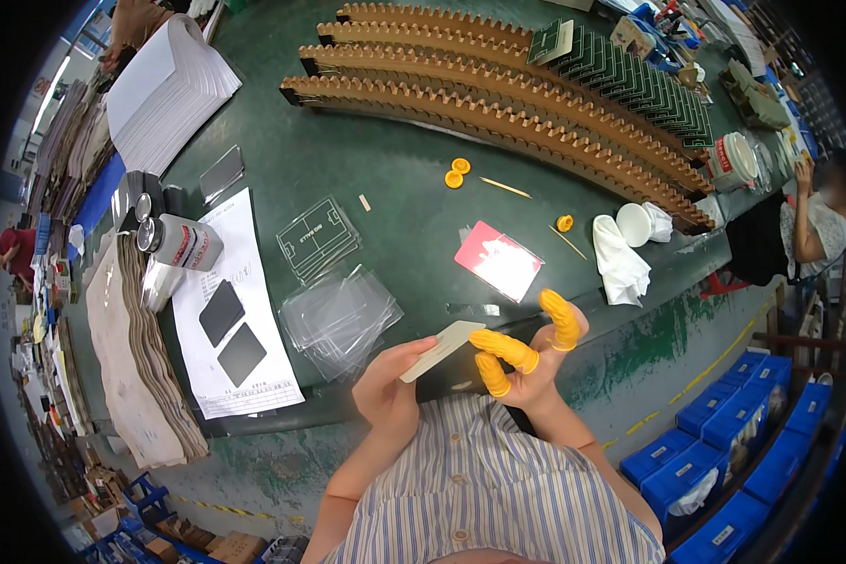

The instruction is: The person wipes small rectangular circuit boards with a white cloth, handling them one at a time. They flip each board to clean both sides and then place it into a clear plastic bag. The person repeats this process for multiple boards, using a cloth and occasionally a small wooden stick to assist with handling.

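Note:
Near the table's front edge, my left hand [392, 381] pinches a thin cream-coloured card [442, 351] by its left side, holding it tilted. My right hand [534, 371] wears yellow rubber finger cots on three fingers. Its fingers are spread, and one covered fingertip is at the card's right end; whether it touches cannot be made out. Just beyond lies a pink and white card [500, 261] in a clear sleeve. Left of it are a pile of clear plastic sleeves [340, 320] and a small stack of dark green cards [317, 238] with white lines.
Notched wooden racks [498, 108] cross the far side, one holding green cards [630, 83]. Loose finger cots [457, 173], toothpicks [506, 188] and a white cloth [620, 263] lie nearer. A bottle [180, 242] and printed sheet [244, 329] are left. Blue bins [724, 432] stand right; a person [822, 221] sits beyond.

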`<action>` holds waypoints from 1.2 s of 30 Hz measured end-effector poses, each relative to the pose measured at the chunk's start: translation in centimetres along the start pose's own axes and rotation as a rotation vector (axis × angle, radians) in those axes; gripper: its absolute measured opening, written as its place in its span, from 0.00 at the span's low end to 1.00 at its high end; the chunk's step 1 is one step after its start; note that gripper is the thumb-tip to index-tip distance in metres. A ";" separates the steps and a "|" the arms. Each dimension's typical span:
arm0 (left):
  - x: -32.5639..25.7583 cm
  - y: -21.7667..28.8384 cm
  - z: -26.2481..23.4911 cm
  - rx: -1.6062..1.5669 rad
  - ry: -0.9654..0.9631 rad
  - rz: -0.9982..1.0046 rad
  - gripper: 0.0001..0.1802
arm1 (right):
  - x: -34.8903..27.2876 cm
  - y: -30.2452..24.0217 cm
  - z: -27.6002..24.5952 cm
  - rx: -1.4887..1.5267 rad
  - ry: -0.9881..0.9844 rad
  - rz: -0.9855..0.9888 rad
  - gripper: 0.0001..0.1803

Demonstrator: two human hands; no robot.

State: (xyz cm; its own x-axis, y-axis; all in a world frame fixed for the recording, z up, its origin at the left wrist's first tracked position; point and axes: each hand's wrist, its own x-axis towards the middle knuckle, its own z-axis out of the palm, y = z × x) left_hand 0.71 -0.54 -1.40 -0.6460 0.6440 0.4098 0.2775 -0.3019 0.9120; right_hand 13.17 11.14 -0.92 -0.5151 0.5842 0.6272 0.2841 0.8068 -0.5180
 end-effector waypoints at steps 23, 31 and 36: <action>-0.1 -0.1 0.0 0.009 0.007 0.005 0.07 | 0.0 0.0 -0.2 -0.047 -0.022 -0.031 0.12; 0.0 -0.1 0.0 -0.003 -0.003 0.006 0.06 | -0.3 0.2 0.1 0.006 -0.016 -0.006 0.14; -0.1 -0.1 0.0 0.004 -0.004 0.009 0.06 | -0.3 0.2 0.1 0.023 -0.008 -0.023 0.14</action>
State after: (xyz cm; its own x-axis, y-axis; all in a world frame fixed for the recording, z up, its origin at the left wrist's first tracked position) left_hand 0.72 -0.54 -1.52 -0.6407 0.6441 0.4179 0.2864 -0.3046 0.9084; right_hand 13.33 11.18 -1.25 -0.5283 0.5642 0.6345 0.2531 0.8179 -0.5166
